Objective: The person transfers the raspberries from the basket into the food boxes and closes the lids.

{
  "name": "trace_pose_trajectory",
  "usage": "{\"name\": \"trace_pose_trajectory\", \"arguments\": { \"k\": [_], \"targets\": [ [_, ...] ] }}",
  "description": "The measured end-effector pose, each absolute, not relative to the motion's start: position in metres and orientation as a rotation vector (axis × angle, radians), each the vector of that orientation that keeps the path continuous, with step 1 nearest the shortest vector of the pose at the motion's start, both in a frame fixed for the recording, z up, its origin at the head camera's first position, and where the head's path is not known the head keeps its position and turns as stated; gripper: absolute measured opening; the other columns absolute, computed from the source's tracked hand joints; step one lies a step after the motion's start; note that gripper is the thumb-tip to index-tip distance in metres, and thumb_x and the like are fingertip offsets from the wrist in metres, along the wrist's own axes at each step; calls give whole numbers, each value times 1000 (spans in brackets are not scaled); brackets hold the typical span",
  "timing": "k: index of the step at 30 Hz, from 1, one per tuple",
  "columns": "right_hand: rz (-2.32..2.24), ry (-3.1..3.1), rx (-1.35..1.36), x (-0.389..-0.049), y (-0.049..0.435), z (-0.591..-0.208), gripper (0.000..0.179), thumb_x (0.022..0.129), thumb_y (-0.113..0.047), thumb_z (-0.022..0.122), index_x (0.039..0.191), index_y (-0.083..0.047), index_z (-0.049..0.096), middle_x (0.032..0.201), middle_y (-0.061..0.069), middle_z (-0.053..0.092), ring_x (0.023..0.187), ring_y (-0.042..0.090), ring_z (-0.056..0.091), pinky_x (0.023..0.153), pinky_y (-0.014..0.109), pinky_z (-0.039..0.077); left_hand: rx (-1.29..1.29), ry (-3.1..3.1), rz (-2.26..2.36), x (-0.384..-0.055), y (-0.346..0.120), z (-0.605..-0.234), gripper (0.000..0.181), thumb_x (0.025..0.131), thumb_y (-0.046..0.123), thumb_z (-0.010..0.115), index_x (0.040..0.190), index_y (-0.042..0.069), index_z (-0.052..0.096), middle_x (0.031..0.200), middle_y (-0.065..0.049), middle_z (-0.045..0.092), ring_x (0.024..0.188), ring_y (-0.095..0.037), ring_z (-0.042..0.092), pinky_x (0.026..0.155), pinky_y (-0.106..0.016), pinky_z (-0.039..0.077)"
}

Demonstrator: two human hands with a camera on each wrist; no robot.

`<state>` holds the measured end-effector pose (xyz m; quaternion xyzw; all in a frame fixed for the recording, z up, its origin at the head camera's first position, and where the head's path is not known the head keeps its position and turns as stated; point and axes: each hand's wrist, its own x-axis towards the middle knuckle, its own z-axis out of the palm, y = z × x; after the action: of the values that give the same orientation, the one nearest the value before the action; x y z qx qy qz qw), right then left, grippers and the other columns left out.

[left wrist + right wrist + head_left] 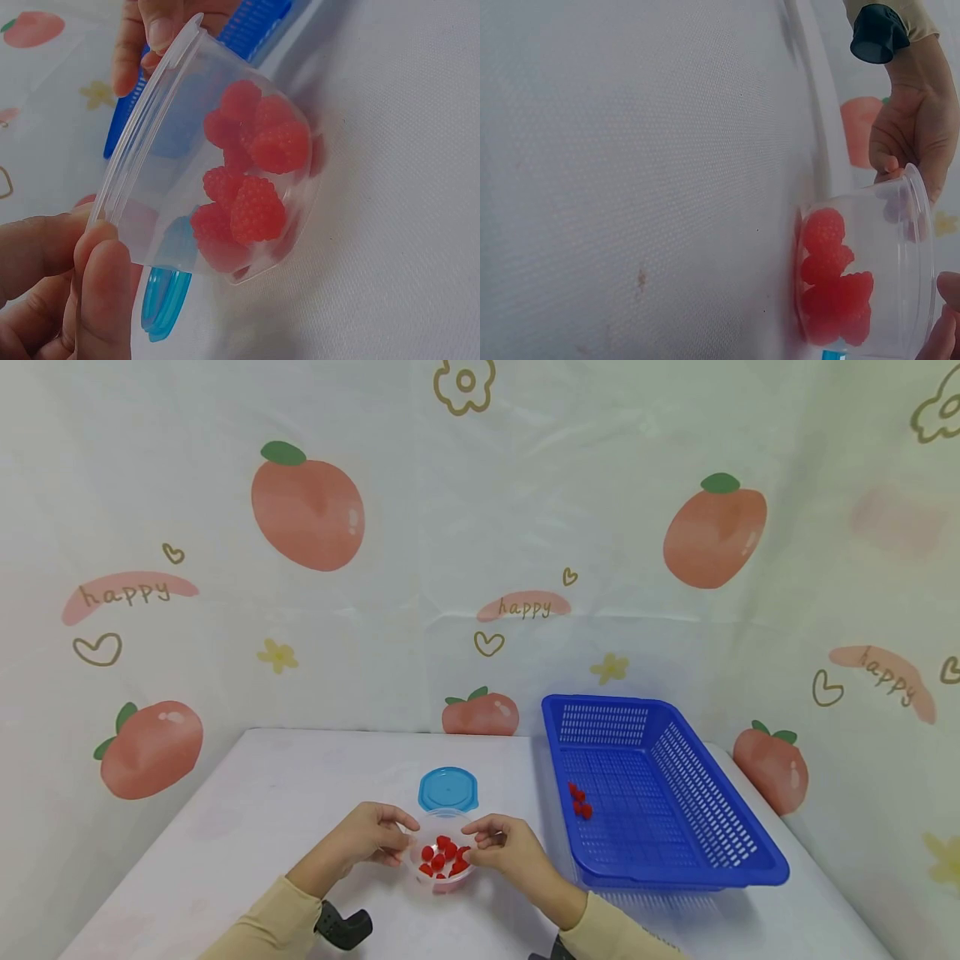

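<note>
A clear round plastic container [444, 883] stands on the white table with several red raspberries [259, 208] in its bottom. At its left side my left hand [372, 835] pinches the rim between thumb and fingers; the left wrist view shows this grip [67, 277] closely. On the opposite side my right hand [510, 850] has its thumb and bent fingers at the rim, and only its fingertips [949, 289] appear in the right wrist view. Just behind the container lies a blue lid [447, 789], flat on the table.
To the right stands a large blue plastic basket [678, 852], with several raspberries [580, 803] near its left wall. A black curved object [343, 927] is at my left forearm. Behind the table hangs a white cloth [420, 527] printed with fruit.
</note>
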<state>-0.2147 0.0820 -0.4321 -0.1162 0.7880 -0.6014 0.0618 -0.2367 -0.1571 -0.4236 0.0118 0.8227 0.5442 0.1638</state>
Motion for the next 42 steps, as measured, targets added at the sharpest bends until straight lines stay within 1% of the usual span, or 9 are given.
{"name": "trace_pose_trajectory", "arguments": {
  "k": [6, 10, 17, 23, 29, 32, 35, 39, 42],
  "targets": [
    [-1799, 2372, -333, -215, 83, -431, 31, 74, 2, 76, 104, 6, 69, 87, 17, 62, 74, 13, 53, 65, 17, 52, 33, 2326, 1567, -237, -157, -420, 22, 84, 6, 69, 105, -1, 67, 68, -5, 60, 55, -14, 61, 60, -27, 58],
    [-1792, 2326, -333, -216, 86, -427, 32, 77, -3, 76, 107, 5, 68, 90, 14, 62, 76, 13, 55, 68, 19, 54, 41, 2329, 1564, -236, -158, -421, 23, 84, 7, 70, 105, -1, 66, 68, -5, 60, 56, -14, 61, 60, -27, 58],
    [-1749, 2251, -387, -215, 94, -414, 34, 83, -8, 73, 114, 3, 66, 102, 17, 63, 83, 15, 60, 79, 29, 58, 50, 2321, 1571, -237, -157, -422, 24, 84, 7, 70, 106, -1, 66, 68, -5, 61, 56, -14, 61, 59, -27, 58],
    [-1725, 2190, -438, -205, 104, -389, 34, 87, -13, 69, 119, -1, 64, 108, 11, 64, 93, 16, 62, 86, 34, 57, 32, 2340, 1555, -237, -157, -422, 23, 84, 8, 70, 106, 0, 67, 69, -6, 61, 56, -15, 61, 60, -27, 58],
    [-1751, 2220, -463, -201, 125, -350, 34, 89, -18, 69, 120, -4, 64, 110, 9, 63, 99, 18, 63, 90, 36, 54, 31, 2341, 1554, -237, -158, -422, 23, 84, 7, 70, 106, -1, 67, 70, -6, 61, 57, -15, 61, 61, -28, 58],
    [-1785, 2295, -499, -206, 141, -329, 35, 89, -20, 69, 120, -4, 63, 112, 7, 62, 100, 19, 62, 91, 34, 53, 27, 2339, 1554, -237, -157, -421, 23, 84, 7, 71, 105, 0, 67, 70, -6, 61, 57, -15, 61, 61, -28, 58],
    [-1859, 2346, -538, -216, 161, -312, 34, 90, -18, 68, 120, -2, 61, 110, 4, 62, 98, 18, 62, 89, 30, 53, 25, 2335, 1553, -237, -157, -420, 23, 84, 8, 71, 105, 0, 67, 70, -6, 61, 57, -15, 61, 61, -28, 58],
    [-1979, 2332, -496, -237, 185, -299, 27, 93, -15, 64, 118, -8, 62, 106, -1, 61, 97, 13, 63, 87, 25, 54, 30, 2332, 1554, -237, -157, -420, 23, 84, 8, 71, 105, 0, 67, 70, -6, 61, 57, -15, 61, 61, -28, 58],
    [-2007, 2324, -395, -254, 201, -299, 26, 94, -18, 63, 119, -12, 61, 107, -2, 60, 100, 11, 61, 88, 22, 53, 28, 2334, 1551, -237, -157, -421, 22, 85, 8, 71, 105, 0, 67, 70, -6, 61, 57, -15, 61, 61, -28, 58]
  ]
}}
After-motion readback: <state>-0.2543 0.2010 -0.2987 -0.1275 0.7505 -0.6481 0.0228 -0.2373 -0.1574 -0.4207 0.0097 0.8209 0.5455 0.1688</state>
